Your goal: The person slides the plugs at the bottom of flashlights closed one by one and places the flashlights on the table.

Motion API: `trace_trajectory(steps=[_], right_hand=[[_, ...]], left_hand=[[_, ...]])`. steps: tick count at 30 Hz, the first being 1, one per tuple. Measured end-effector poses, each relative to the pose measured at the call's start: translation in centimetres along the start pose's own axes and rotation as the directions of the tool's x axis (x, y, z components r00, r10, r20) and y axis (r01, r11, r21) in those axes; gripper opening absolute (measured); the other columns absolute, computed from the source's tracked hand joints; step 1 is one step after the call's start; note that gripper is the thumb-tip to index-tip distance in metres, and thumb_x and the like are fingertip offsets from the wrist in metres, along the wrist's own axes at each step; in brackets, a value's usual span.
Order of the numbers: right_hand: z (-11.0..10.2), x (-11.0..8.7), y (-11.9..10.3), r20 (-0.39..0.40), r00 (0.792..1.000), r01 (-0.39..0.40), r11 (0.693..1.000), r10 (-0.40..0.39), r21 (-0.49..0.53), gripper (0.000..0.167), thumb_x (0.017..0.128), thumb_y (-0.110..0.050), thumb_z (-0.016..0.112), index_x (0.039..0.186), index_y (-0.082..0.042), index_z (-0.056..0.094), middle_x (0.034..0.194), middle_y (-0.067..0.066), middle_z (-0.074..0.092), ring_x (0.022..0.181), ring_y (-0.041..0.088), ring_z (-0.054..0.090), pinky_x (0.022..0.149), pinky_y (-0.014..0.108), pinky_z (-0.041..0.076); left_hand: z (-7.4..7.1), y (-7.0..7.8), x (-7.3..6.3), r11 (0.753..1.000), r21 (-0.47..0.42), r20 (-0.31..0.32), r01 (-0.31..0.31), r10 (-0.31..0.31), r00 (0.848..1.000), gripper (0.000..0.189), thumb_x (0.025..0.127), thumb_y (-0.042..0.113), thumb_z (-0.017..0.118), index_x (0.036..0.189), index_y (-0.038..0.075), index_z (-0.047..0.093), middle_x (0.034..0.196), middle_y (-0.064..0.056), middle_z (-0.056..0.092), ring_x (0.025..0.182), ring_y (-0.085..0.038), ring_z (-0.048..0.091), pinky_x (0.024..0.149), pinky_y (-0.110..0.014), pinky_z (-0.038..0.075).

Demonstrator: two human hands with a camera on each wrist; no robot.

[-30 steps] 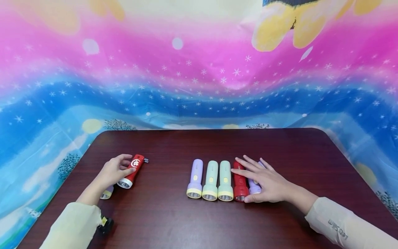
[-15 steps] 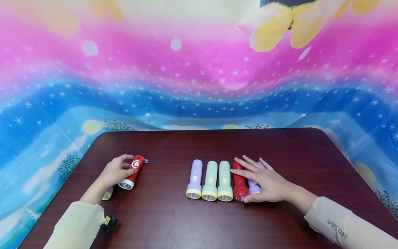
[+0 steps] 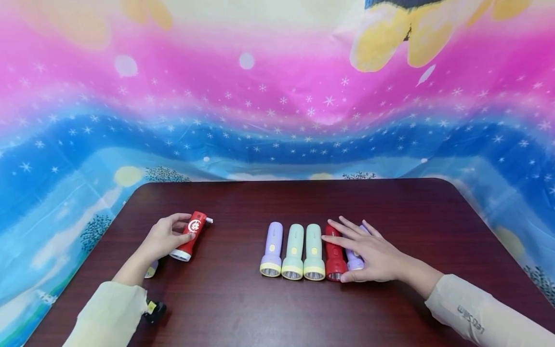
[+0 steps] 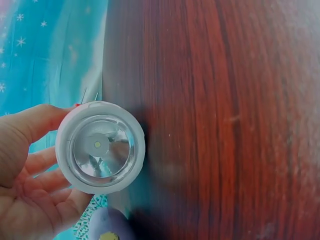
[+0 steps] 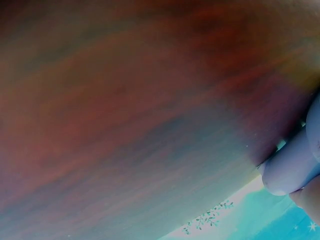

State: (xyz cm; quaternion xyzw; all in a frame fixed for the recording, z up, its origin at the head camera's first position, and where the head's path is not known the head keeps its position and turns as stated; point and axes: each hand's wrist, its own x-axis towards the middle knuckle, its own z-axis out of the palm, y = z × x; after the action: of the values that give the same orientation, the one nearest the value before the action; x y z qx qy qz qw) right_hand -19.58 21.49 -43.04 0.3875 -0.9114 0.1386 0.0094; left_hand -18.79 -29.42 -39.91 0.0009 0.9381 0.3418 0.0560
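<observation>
At the table's left, my left hand [image 3: 161, 239] grips a red flashlight [image 3: 189, 244] with a white logo. Two plug prongs [image 3: 209, 220] stick out near its tail. The left wrist view shows its round white-rimmed lens [image 4: 64, 150] between thumb and fingers. My right hand [image 3: 378, 255] rests with spread fingers over a dark red flashlight [image 3: 335, 262] and a lilac flashlight [image 3: 355, 262], partly covering both. Beside them in the row lie two mint-green flashlights [image 3: 295, 250] and another lilac flashlight [image 3: 272, 243]. Only a lilac body [image 5: 290, 165] and blurred table appear in the right wrist view.
Behind the left wrist, another lilac flashlight [image 3: 151, 270] is mostly hidden. A small black device [image 3: 155, 312] sits at the left cuff. The dark wooden table [image 3: 234, 308] runs back to a colourful printed cloth [image 3: 260, 111].
Over the last half second, the left hand has moved the red flashlight slightly right and away from me, turning its lens end. My right hand and the row of flashlights stay put.
</observation>
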Motion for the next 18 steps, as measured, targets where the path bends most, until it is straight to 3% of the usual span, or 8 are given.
trace_trajectory(steps=[8,18], right_hand=[[0.08,0.0,0.05,0.0,1.0,-0.002,1.0,0.002,-0.001,0.086,0.076,-0.071,0.068,0.15,-0.04,0.04,0.165,0.0,0.025,0.15,0.039,0.023,0.11,0.075,0.017],[-0.05,0.03,0.05,0.002,1.0,0.002,1.0,-0.002,-0.001,0.085,0.076,-0.069,0.069,0.151,-0.04,0.039,0.165,0.0,0.025,0.15,0.039,0.023,0.11,0.075,0.016]], left_hand=[[0.45,0.57,0.06,0.999,-0.036,-0.008,-0.011,0.01,1.0,0.065,0.089,0.013,0.073,0.144,-0.004,0.044,0.13,-0.031,0.059,0.102,-0.038,0.068,0.079,-0.04,0.06],[1.0,1.01,-0.02,0.993,-0.1,0.017,-0.07,0.072,0.997,0.066,0.09,0.009,0.07,0.147,-0.001,0.039,0.131,-0.029,0.056,0.104,-0.037,0.065,0.075,-0.037,0.061]])
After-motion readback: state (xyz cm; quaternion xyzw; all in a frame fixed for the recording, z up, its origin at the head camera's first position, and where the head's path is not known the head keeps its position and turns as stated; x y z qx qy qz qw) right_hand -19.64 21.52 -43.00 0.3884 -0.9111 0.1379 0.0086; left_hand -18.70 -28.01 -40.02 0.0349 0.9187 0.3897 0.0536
